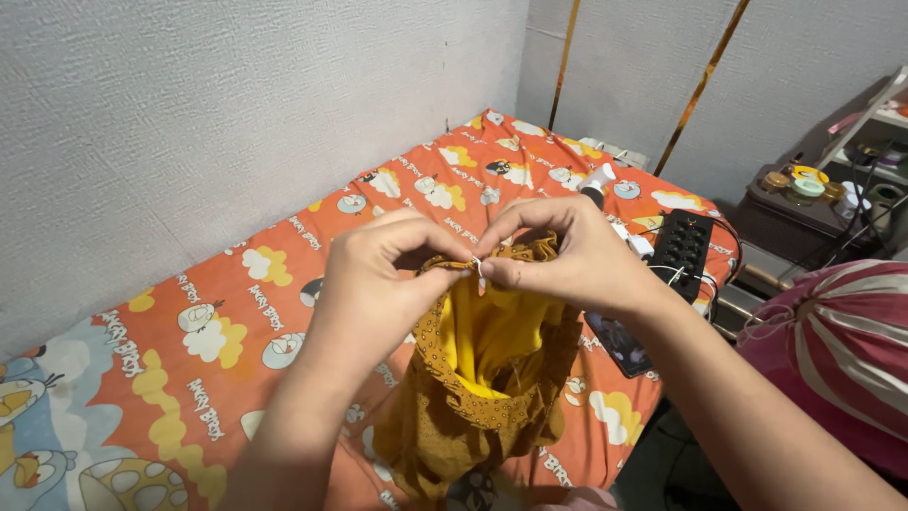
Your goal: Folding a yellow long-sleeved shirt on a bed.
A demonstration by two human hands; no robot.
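Both hands raised close: left hand (378, 270) and right hand (558, 251) pinched together on garment (482, 378) top edge, fingertips nearly touching, small white bit between. Rest hangs straight below grip, long axis vertical. Bed (236, 312) beneath, power strip (683, 244) beyond right.

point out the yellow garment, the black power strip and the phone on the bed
yellow garment (492, 331), head view, plain yellow inner fabric
black power strip (683, 244), head view, middle of its top face
phone (624, 345), head view, dark screen
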